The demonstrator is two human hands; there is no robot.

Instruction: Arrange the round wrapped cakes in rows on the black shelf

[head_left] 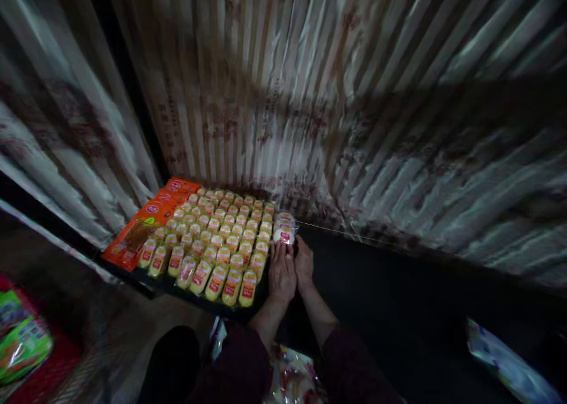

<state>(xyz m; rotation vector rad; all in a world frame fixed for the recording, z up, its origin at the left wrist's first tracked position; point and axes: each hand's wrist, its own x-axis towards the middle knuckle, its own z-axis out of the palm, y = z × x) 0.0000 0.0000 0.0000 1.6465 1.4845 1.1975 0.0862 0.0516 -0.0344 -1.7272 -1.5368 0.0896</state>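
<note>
On the dark shelf, a short row of white cakes [284,234] in clear wrappers with red labels stands against the right side of a block of yellow wrapped cakes [217,280]. My left hand [282,274] presses its fingers together against the near end of the closest white cake. From the right side, my right hand [304,262] closes in on the same cake, its fingers partly hidden. The two hands nearly touch each other. Left of the yellow cakes lie orange printed snack packets [153,215].
Corrugated sheeting [266,97] rises behind the black shelf [376,286]. A blue-white package [509,357] lies at the lower right. Clear-wrapped goods [295,374] sit below my forearms. A green package [22,339] rests by something red at the lower left.
</note>
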